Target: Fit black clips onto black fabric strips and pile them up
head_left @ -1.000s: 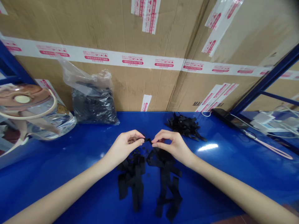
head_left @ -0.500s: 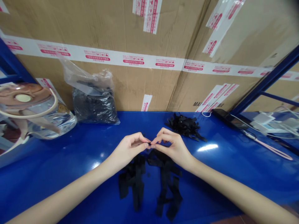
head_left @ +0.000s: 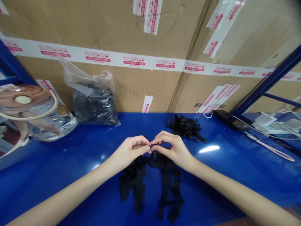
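Left hand: the left hand (head_left: 135, 149) is pinching the small black piece (head_left: 153, 145) between thumb and forefinger.
Right hand: the right hand (head_left: 170, 146) is gripping the same piece from the other side, also with thumb and forefinger.
Small black piece: lying directly between the two sets of fingertips, to the right of the left hand and to the left of the right hand. Neither hand is being the nearer; both are touching it.
Long axis: the visible sliver is running roughly from hand to hand; fingers are hiding the rest, so true length and ends cannot be told.
Left strips: the left black strips (head_left: 138, 188) are lying below the left hand, trailing toward the person.
Right strips: the right black strips (head_left: 164, 175) are lying below the right hand, partly folding over one another, also trailing toward the person.
Black heap: the heap of short black pieces (head_left: 184, 125) is resting beyond the right hand, slightly to its right.
Plastic bag: the clear bag of black material (head_left: 95, 108) is standing beyond the left hand, to its left, leaning by the cardboard (head_left: 94, 25).
Table: the blue table (head_left: 77, 169) is carrying strips, heap and bag.
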The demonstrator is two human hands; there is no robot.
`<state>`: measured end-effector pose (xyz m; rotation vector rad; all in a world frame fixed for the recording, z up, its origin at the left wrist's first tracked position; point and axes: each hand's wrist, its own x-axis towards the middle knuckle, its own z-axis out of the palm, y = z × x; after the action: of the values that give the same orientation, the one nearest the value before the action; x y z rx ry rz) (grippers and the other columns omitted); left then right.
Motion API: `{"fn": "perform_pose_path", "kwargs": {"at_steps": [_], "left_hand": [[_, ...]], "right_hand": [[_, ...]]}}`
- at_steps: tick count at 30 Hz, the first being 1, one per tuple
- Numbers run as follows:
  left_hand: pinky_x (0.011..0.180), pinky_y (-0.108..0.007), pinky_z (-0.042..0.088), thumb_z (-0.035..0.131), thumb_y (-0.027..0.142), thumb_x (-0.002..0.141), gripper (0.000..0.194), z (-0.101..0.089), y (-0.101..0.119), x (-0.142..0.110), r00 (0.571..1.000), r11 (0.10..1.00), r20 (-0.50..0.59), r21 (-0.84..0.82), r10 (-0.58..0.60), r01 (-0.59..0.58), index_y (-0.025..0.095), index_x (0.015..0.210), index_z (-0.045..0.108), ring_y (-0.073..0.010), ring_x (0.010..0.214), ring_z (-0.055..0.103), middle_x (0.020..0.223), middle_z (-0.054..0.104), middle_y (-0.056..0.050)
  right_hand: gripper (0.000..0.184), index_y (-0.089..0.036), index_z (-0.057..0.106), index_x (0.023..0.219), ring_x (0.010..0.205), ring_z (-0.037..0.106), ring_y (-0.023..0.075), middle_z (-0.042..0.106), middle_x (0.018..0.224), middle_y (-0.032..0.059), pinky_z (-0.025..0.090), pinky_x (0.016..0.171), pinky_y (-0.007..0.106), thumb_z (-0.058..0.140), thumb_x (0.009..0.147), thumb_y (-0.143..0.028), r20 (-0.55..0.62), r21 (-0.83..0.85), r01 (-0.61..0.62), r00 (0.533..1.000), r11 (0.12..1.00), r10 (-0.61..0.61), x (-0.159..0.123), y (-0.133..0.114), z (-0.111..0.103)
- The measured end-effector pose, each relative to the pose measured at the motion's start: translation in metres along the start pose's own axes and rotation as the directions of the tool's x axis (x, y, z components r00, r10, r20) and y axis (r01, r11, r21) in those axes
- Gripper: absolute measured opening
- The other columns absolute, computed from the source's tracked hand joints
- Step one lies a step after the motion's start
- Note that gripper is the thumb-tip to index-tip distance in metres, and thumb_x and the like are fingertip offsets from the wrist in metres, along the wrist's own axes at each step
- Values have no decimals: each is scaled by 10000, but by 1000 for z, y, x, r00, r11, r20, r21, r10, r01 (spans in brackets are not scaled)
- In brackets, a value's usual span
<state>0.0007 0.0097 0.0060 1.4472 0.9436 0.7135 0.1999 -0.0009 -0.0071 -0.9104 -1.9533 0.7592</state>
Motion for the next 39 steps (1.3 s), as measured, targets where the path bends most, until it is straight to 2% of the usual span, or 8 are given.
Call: {"fn": "perform_pose_path", "kwargs": {"at_steps": [11,13,15,18,24,30,34,39], "left_hand": [[703,-286,488,437,369,931,306,-9,-8,5,988,941,7,306,151,-146,158,861,648,-174,764,652,818,714,-36],[810,-330,493,358,354,978,346,-15,-12,10,953,802,-20,547,301,-241,167,972,650,-195,893,652,947,713,-50],[922,-361,464,368,292,987,313,-20,-15,16,911,530,39,803,411,-273,174,1111,630,-209,1043,610,1095,681,-61],[932,-381,468,413,208,972,296,-24,-18,22,909,209,156,945,386,-251,160,1182,617,-231,1076,586,1148,660,-77],[866,-417,489,501,141,927,184,-18,-15,22,921,114,215,958,325,-264,122,919,684,-255,903,621,922,691,-100],[847,-427,485,459,81,907,194,-17,-17,21,910,148,213,949,355,-279,93,927,652,-269,877,610,931,681,-140],[734,-297,498,491,94,885,157,-17,-14,17,901,261,173,920,398,-292,130,939,634,-196,801,607,888,669,-68],[544,-211,409,507,152,845,143,-8,-5,6,932,720,11,632,361,-287,154,867,648,-119,595,532,711,624,16]], "right_hand": [[64,-185,690,865,717,601,113,673,790,-11,464,683,226,664,819,-149,-47,-13,-44,998,999,43,-1,0,1],[46,-187,688,864,708,592,113,666,781,-14,462,681,228,675,820,-182,-68,-6,-57,996,998,56,-1,2,0],[49,-190,686,860,707,590,116,660,772,-17,462,686,232,683,824,-223,-77,4,-70,995,998,71,0,4,0],[58,-192,683,848,732,600,124,661,780,-12,469,712,243,682,830,-247,-78,37,-73,994,997,75,0,5,-1],[77,-195,699,840,816,650,151,710,846,12,490,787,271,701,809,-266,-92,176,-125,985,976,143,2,4,-1],[141,-195,704,862,824,695,163,734,826,17,510,801,289,734,772,-299,-4,471,-261,955,843,298,4,5,-1],[163,-196,710,928,861,702,150,748,892,28,509,837,275,714,798,-294,51,536,-302,944,789,326,3,7,-1],[204,-193,714,952,818,691,135,747,896,25,519,809,265,735,778,-296,33,509,-289,948,811,317,3,10,0]]}}
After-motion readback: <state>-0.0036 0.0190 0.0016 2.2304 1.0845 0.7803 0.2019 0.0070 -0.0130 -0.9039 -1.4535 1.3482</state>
